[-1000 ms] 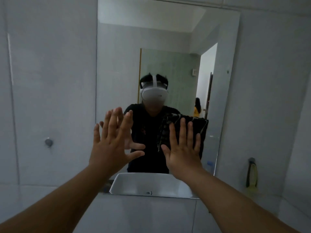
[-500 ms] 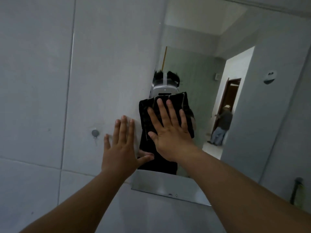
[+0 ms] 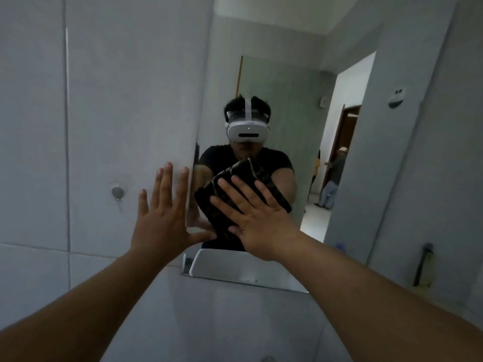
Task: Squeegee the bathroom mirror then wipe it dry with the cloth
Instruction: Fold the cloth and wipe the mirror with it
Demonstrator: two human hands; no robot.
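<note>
The right hand [image 3: 264,220] has its fingers straight and spread, pressing the dark cloth [image 3: 243,189] flat against the mirror [image 3: 287,100] at frame centre. The cloth's long axis tilts toward upper right, with unwiped glass lying above and right. The left hand [image 3: 162,220], also flat and spread, braces at the mirror's left edge.

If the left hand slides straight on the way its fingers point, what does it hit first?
The left hand points up the tiled wall beside the mirror's left edge. The way looks free; the wall hook sits off left.
</note>
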